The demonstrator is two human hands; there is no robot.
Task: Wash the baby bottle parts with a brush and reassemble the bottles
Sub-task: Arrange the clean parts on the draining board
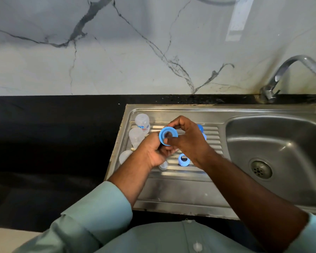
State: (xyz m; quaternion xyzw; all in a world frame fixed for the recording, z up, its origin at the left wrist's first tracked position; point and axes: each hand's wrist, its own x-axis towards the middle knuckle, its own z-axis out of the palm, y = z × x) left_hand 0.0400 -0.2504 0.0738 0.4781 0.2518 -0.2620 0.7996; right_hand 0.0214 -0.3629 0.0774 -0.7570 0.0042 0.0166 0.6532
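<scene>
Gripping a blue collar ring [167, 135], both hands; bottle [143, 122] print unreadable.

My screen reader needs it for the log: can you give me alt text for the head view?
Both hands, left and right, hold a blue ring over the sink's drainboard. A second ring and clear bottles rest on the drainboard; the basin and tap are to the right.

At frame centre a blue screw ring [167, 136] is held up facing the camera, a second blue ring [183, 159] lies just below on the ribbed drainboard, and clear bottles [142, 121] lie clustered at centre left.
</scene>
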